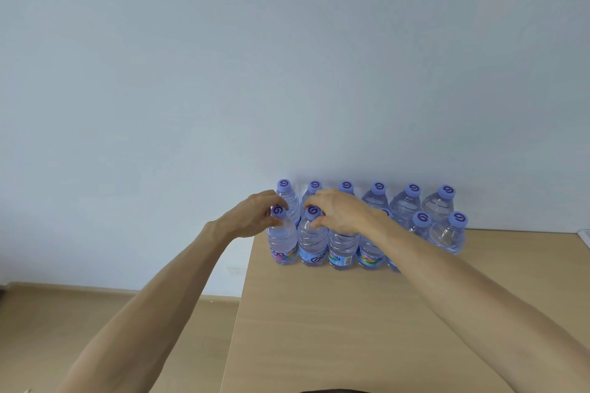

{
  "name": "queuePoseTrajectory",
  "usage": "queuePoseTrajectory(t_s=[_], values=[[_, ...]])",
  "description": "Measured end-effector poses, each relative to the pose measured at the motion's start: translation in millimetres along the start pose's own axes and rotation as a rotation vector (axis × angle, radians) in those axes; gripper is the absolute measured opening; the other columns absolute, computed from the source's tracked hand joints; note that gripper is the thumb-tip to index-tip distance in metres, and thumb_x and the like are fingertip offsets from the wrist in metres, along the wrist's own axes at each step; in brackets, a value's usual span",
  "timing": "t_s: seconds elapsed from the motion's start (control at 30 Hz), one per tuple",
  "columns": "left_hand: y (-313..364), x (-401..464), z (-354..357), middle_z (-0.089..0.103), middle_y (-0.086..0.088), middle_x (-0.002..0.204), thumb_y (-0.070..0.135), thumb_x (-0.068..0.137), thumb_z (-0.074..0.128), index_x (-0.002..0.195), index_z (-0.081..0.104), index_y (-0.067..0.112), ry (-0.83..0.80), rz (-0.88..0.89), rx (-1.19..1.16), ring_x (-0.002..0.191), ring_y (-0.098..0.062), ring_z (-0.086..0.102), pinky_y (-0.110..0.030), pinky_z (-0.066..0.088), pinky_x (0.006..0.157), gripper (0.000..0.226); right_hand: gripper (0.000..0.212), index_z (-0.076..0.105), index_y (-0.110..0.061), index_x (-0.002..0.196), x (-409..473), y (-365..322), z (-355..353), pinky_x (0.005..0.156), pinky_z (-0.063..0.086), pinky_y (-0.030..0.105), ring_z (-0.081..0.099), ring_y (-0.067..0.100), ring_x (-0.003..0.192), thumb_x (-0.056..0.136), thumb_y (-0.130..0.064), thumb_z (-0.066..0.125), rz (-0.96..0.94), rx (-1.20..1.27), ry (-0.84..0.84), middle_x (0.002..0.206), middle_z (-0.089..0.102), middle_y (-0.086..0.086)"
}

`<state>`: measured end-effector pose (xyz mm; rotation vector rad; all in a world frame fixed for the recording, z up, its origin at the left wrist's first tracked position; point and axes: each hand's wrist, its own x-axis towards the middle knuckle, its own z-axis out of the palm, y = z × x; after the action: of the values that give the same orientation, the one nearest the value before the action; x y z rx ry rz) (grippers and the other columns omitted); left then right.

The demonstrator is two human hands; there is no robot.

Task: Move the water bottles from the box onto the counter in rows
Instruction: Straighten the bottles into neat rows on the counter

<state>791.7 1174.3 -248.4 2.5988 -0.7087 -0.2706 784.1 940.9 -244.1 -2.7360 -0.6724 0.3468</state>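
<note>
While both hands reach over the bench (319, 329), the left hand (252, 217) pinches the end bottle (282, 242) by its neck; just right of it, the right hand (341, 210) grips the neighbouring bottle (313, 242), with the back row (405, 201) beyond the fingers.

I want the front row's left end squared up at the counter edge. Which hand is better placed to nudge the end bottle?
Left. The left hand already holds the end bottle by its cap, at the counter edge. The right hand grips the second bottle, so it would likely have to cross over.
</note>
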Motion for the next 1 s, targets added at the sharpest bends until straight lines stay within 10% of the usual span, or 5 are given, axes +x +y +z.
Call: queuePoseTrajectory(t_s=[0.63, 1.0], values=[[7, -8, 12, 0.064, -0.003, 0.108, 0.02, 0.084, 0.072, 0.122, 0.062, 0.015, 0.135, -0.085, -0.063, 0.089, -0.022, 0.059, -0.034, 0.049, 0.082, 0.039, 0.035, 0.055, -0.022, 0.123, -5, -3, 3, 0.072, 0.037, 0.031, 0.047, 0.016, 0.093, 0.09, -0.031, 0.063, 0.025, 0.007, 0.053, 0.11, 0.049, -0.001], [10, -4, 12, 0.064, -0.012, 0.077, 0.029, 0.078, 0.074, 0.086, 0.065, 0.006, 0.188, -0.252, -0.084, 0.067, -0.021, 0.048, -0.027, 0.037, 0.055, 0.026, 0.035, 0.056, -0.021, 0.118, -5, -6, 4, 0.069, 0.036, 0.032, 0.052, 0.02, 0.096, 0.088, -0.037, 0.064, 0.05, -0.047, 0.082, 0.113, 0.053, 0.001]])
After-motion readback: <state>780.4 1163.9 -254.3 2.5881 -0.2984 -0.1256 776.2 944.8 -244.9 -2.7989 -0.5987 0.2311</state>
